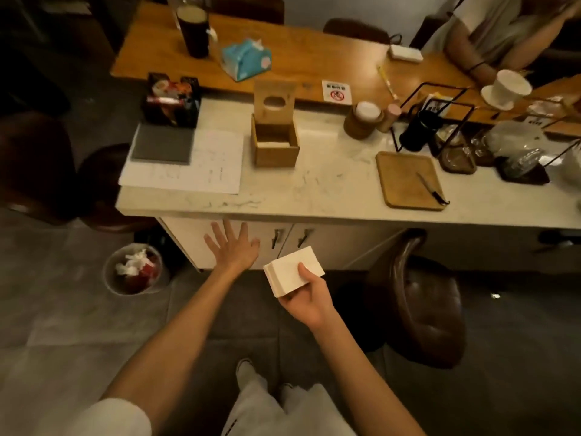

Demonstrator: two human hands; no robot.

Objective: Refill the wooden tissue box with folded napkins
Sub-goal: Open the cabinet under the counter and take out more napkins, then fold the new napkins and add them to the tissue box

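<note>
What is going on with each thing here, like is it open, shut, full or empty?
wooden tissue box: lid up, open, nearly empty.
napkin stack: held in the right hand, not yet in the box.
left hand: empty, fingers spread.
cabinet doors: shut.
trash bin: holds crumpled paper.
dark glass: nearly full.
wooden tray: flat, a knife on it.

Dim warm light, soft motion blur, edges perhaps slightly bowed.

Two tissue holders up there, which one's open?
The wooden tissue box on the white counter, lid raised; the blue tissue pack sits behind on the wooden table.
</note>
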